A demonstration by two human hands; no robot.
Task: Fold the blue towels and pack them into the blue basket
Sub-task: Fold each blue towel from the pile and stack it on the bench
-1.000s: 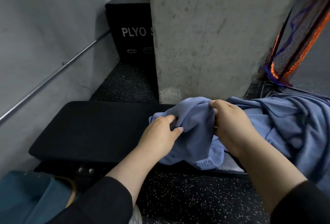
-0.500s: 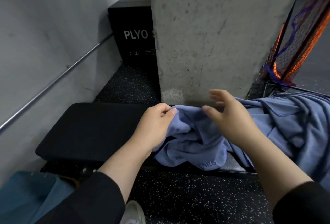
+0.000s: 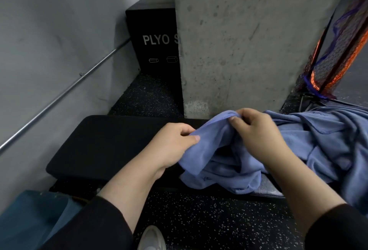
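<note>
A crumpled blue towel (image 3: 223, 168) hangs over the front edge of a black padded bench (image 3: 103, 146). My left hand (image 3: 173, 144) pinches its left edge between thumb and fingers. My right hand (image 3: 256, 132) grips a raised fold at the towel's top. A heap of more blue towels (image 3: 326, 138) lies on the bench to the right. The blue basket (image 3: 25, 217) shows at the bottom left corner, beside my left sleeve.
A concrete pillar (image 3: 249, 40) stands right behind the bench. A black plyo box (image 3: 153, 36) sits behind it on the left. A metal rail (image 3: 59, 98) runs along the grey wall. Orange and blue netting (image 3: 336, 54) leans at the right. My white shoe (image 3: 151, 239) rests on the speckled floor.
My right hand, open half a second ago, has closed on the towel's top fold. My left hand has slid down and left along the edge, spreading the towel.
</note>
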